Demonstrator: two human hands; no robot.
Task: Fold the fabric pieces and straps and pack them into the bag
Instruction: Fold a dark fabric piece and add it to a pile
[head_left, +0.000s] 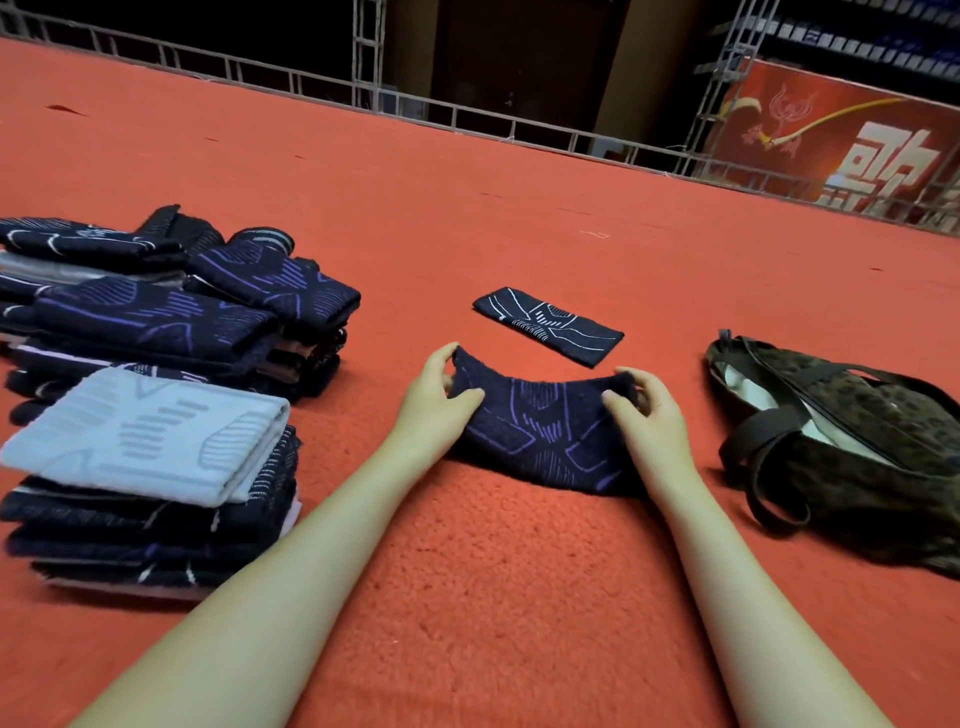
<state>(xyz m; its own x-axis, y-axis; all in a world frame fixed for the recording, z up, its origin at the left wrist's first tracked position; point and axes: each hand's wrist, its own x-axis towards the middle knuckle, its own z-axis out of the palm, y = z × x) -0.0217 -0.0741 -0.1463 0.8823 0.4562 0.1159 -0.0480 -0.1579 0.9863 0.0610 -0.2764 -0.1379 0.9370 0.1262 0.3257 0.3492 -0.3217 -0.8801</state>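
On red carpet (493, 571), left hand (434, 402) and right hand (644, 410) pinch navy cloth (540, 431) ends, fingers curled

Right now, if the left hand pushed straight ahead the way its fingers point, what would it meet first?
The left hand pinches the dark purple-patterned cloth, fingers pointing up and right. Beyond that cloth, the folded white-patterned cloth probably comes first, though depth is unclear.
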